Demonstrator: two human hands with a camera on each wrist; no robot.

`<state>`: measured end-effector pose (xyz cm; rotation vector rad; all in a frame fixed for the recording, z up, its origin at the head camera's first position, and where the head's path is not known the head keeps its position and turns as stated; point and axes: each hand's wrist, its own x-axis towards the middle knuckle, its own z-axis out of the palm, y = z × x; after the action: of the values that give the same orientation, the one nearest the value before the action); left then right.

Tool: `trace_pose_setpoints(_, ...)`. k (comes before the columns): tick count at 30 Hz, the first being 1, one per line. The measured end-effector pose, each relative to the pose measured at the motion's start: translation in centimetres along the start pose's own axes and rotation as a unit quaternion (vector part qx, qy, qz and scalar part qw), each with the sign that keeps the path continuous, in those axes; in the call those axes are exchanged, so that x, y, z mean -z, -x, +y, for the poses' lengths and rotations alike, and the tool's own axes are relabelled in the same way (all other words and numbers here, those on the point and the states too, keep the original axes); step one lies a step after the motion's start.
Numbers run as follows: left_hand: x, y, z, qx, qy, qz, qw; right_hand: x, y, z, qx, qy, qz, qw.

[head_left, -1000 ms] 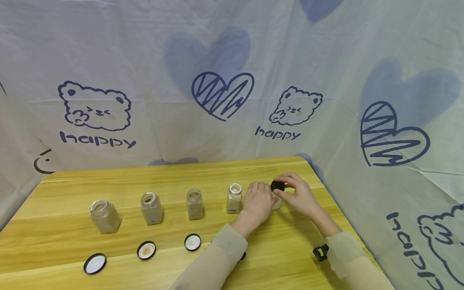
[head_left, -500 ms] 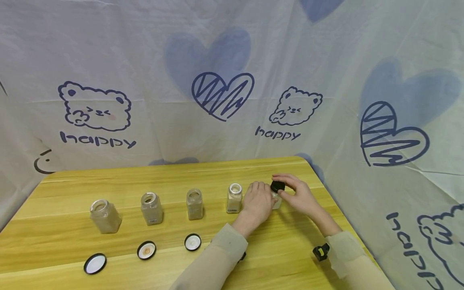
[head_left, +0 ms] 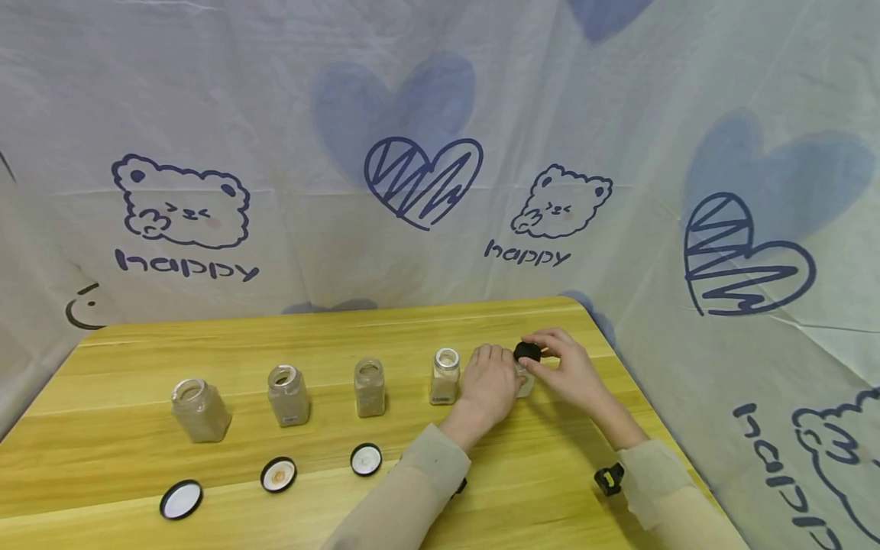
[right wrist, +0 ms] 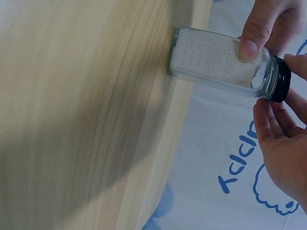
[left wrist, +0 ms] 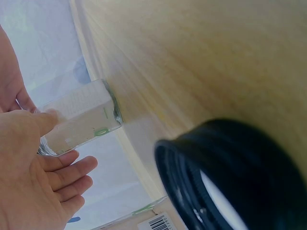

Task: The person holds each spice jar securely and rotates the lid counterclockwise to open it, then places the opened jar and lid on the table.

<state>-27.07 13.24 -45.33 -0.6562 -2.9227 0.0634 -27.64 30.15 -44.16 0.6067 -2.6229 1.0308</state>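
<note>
At the right end of a row of square glass jars, my left hand (head_left: 490, 386) grips a jar (right wrist: 216, 60) of pale powder by its upper body, thumb on one side. The jar stands upright on the table. On its mouth sits a black lid (head_left: 527, 351), pinched at the rim between the thumb and fingers of my right hand (head_left: 571, 370). The right wrist view shows the lid (right wrist: 282, 79) level on the jar's neck. In the left wrist view, my left hand (left wrist: 43, 177) covers part of the jar (left wrist: 81, 117).
Several uncapped jars stand to the left; the nearest jar (head_left: 444, 376) is beside my left hand. Black lids, such as the middle lid (head_left: 278, 475), lie white side up in front of them. Another black lid (left wrist: 240, 163) looms close in the left wrist view. A printed cloth (head_left: 309, 114) hangs behind the wooden table (head_left: 550, 489).
The fingers of my right hand turned slightly round the lid to the left, then came back to the right. My left hand and the jar stayed in place.
</note>
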Motion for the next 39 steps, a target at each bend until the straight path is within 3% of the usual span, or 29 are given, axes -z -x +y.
trace_pose_setpoints(6,0.03,-0.01,0.03,0.002,0.005,-0.002,1.0000,0.03,0.05,0.04,0.027,0.006,-0.004,0.9996)
trace_pose_setpoints(14,-0.15,-0.16,0.06,0.003,0.009,-0.006,0.9999,0.12,0.11,-0.03,0.035,-0.028,-0.032,0.9985)
trace_pose_setpoints(20,-0.11,-0.04,0.03,0.000,0.004,-0.005,1.0000,-0.01,0.18,-0.10,0.052,-0.014,-0.005,0.9985)
trace_pose_setpoints(24,-0.08,0.06,0.02,0.001,0.003,-0.002,1.0000,-0.11,0.20,-0.24,0.042,-0.003,0.011,0.9991)
trace_pose_setpoints(39,-0.29,-0.07,0.06,0.002,0.001,0.004,1.0000,-0.11,0.16,-0.49,0.038,0.008,-0.005,0.9992)
